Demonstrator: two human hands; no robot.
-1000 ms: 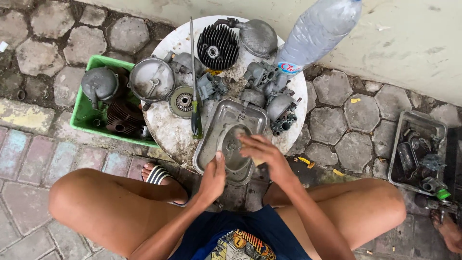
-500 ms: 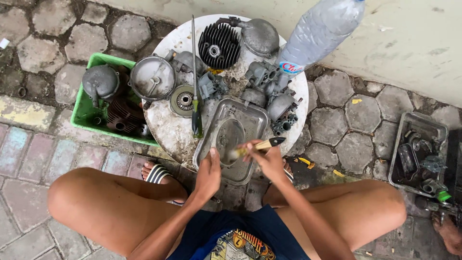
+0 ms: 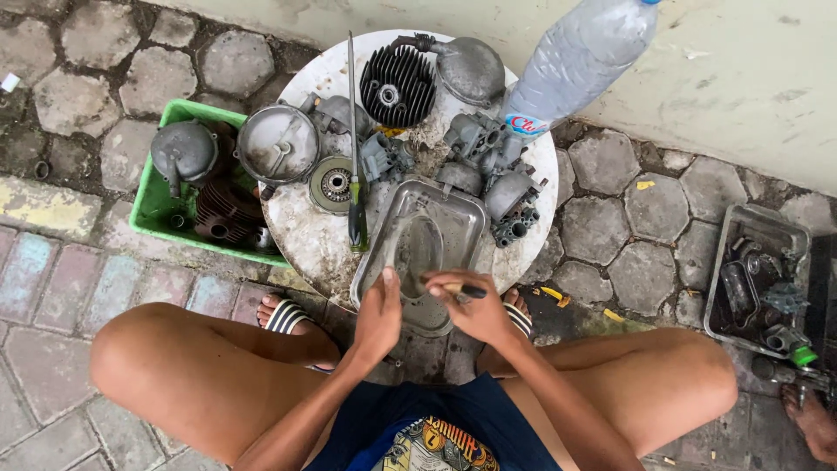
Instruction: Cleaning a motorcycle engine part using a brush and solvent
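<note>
Item: clear rectangular plastic tray (image 3: 436,228), at 6 o'clock on the round white desk (image 3: 301,240). Left hand (image 3: 379,316) curled on its near rim. Right hand (image 3: 475,310) now drawn back to that rim, pinching a small dark-tipped brush (image 3: 462,290); half a second ago the brush lay further across the tray.

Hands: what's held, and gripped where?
Right hand grips a small brush by its handle. Left hand rests on the near rim of the metal tray; a grip cannot be told.
</note>
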